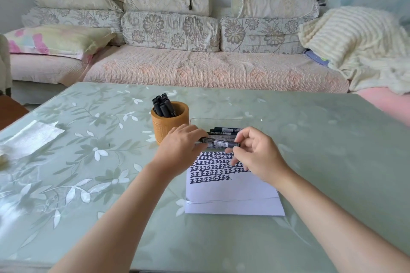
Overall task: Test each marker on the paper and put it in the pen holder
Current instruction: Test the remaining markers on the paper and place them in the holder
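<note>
A black marker point(218, 143) lies level in the air between my two hands, just above the paper's far edge. My left hand point(180, 146) grips its left end and my right hand point(255, 153) pinches its right end. Under them lies the white paper point(230, 197), with several rows of dark marks point(210, 170) across its upper half. Behind the hands, a clear tray point(224, 120) holds more black markers point(224, 131) lying flat. Left of the tray stands an orange-brown pen holder point(169, 121) with several black markers point(163, 105) upright in it.
The green floral table point(332, 162) carries a folded white tissue point(31, 137) at its far left. A sofa point(199, 68) with cushions and a blanket runs along the far side of the table.
</note>
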